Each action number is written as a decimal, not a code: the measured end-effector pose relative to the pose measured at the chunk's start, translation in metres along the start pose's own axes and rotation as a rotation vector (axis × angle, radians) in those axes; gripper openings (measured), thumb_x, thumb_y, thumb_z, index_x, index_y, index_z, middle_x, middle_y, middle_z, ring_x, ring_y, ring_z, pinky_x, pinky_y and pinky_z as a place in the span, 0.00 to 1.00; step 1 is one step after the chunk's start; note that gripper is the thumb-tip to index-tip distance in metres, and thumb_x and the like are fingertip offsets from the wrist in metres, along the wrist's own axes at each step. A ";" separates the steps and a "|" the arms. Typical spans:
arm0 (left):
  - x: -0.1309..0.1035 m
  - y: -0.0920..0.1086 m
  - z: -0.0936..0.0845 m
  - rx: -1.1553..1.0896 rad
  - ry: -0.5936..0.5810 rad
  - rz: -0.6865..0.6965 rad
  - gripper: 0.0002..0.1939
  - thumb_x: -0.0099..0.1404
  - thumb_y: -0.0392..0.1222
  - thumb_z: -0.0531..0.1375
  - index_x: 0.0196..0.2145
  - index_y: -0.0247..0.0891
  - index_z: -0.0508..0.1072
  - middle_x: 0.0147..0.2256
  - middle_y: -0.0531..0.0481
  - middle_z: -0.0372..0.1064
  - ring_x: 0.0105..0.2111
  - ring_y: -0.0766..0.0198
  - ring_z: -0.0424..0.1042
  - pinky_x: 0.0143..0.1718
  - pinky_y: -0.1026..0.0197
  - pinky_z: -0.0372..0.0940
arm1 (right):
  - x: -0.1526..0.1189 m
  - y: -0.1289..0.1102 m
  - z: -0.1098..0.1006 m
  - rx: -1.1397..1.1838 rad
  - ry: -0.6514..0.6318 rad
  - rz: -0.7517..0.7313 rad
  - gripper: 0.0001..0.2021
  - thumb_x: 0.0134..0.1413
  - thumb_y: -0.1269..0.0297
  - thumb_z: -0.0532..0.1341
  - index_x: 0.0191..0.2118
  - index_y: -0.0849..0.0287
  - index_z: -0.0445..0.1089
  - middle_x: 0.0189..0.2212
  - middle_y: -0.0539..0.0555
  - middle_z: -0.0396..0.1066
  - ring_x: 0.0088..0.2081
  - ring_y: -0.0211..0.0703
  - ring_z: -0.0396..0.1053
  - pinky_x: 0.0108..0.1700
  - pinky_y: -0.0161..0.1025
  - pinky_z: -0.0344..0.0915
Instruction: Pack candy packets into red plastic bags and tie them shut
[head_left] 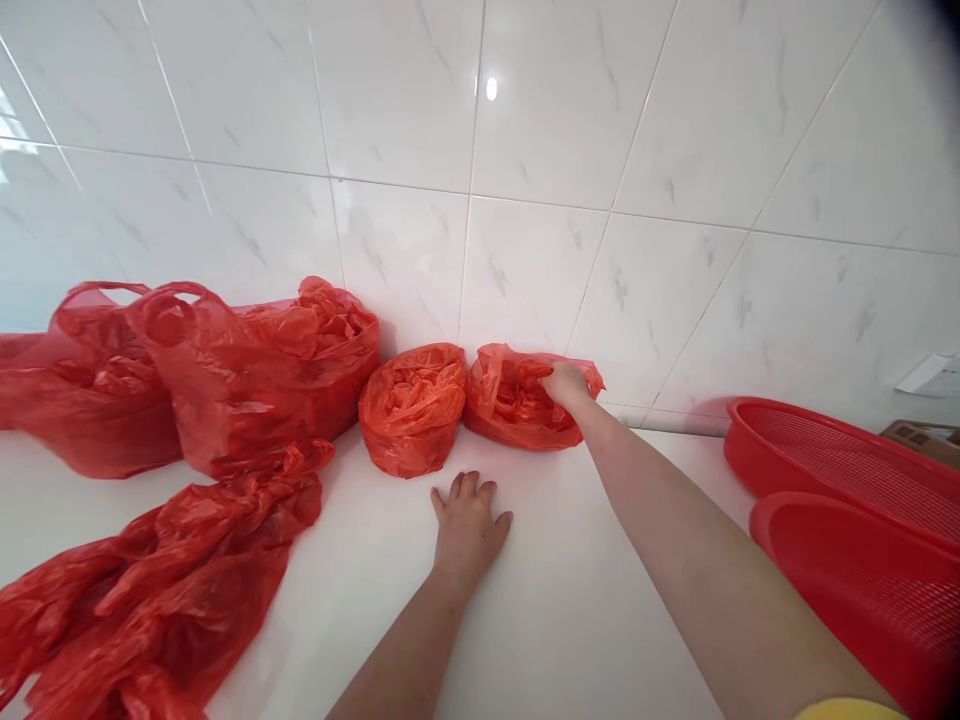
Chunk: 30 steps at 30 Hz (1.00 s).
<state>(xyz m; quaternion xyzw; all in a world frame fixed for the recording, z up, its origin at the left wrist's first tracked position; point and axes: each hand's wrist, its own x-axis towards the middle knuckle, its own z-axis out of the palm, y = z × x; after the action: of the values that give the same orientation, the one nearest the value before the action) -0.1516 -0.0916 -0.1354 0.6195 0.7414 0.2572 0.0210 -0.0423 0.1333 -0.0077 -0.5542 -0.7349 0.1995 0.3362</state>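
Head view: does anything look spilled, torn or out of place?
Nothing spilled or visibly torn. One crumpled, empty red plastic bag sprawls flat on the white counter, while the other red bags are bundled. The right hand grips one bundle.

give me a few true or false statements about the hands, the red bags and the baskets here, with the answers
1. The right hand grips a bundled red bag by the wall. True.
2. The left hand holds a second bundled bag. False: it lies flat on the white counter, apart from that bag.
3. Two red mesh baskets sit at the right, one overlapping the other. True.
4. The wall behind is bare brick. False: it is glossy white tile.
5. Loose crumpled red bags lie at the left front of the counter. True.
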 end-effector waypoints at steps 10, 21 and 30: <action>0.002 0.011 -0.009 -0.067 0.174 0.111 0.37 0.59 0.43 0.57 0.63 0.47 0.47 0.65 0.43 0.38 0.64 0.51 0.39 0.60 0.43 0.45 | -0.006 -0.010 -0.019 -0.025 -0.037 0.077 0.07 0.47 0.62 0.58 0.22 0.56 0.63 0.19 0.52 0.64 0.27 0.44 0.65 0.28 0.38 0.55; 0.033 0.030 0.002 0.084 0.216 0.314 0.40 0.57 0.48 0.62 0.63 0.54 0.48 0.66 0.50 0.37 0.65 0.43 0.34 0.59 0.36 0.40 | -0.046 -0.016 -0.028 0.090 -0.307 -0.015 0.03 0.39 0.68 0.57 0.24 0.57 0.68 0.22 0.51 0.71 0.25 0.41 0.65 0.26 0.36 0.56; 0.039 0.028 0.004 0.040 0.191 0.207 0.31 0.57 0.50 0.61 0.58 0.54 0.59 0.58 0.45 0.56 0.63 0.45 0.43 0.59 0.35 0.35 | -0.065 0.002 -0.022 0.190 -0.452 -0.118 0.06 0.46 0.63 0.56 0.26 0.56 0.69 0.25 0.48 0.72 0.24 0.37 0.65 0.25 0.33 0.57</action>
<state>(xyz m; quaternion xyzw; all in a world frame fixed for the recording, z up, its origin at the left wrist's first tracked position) -0.1339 -0.0513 -0.1163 0.6657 0.6772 0.3007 -0.0887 -0.0149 0.0707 -0.0117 -0.4175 -0.8006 0.3664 0.2248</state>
